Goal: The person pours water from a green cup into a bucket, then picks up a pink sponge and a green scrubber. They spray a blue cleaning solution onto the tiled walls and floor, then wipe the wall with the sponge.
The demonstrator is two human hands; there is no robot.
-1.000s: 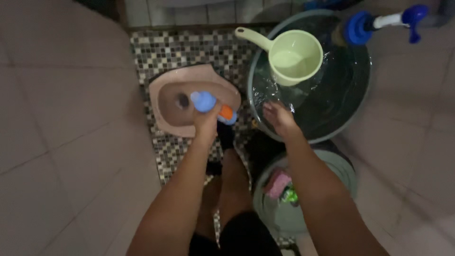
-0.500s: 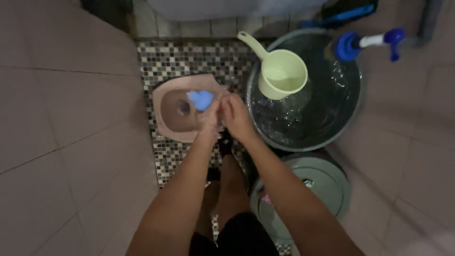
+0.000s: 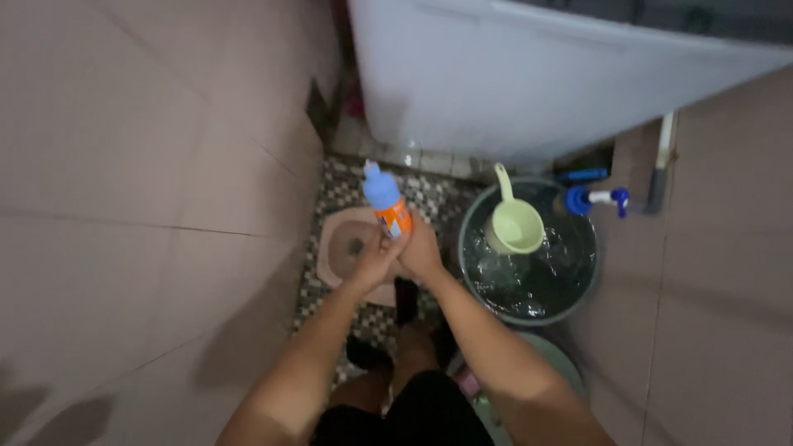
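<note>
Left hand (image 3: 373,258) and right hand (image 3: 421,248), fingers wrapped together around a smooth plastic bottle (image 3: 387,203) with orange body and blue cap, tilted toward 11 o'clock above the pink ceramic squat toilet (image 3: 337,248). At 3 o'clock, a round water-filled bucket (image 3: 529,285) floats a pale-green dipper (image 3: 514,223); glossy wall tiles (image 3: 140,165) crowd the narrow mosaic floor (image 3: 347,186).

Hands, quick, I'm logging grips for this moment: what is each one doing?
Left hand: closed around the lower part of the blue and orange bottle.
Right hand: also closed on the bottle, beside the left.
</note>
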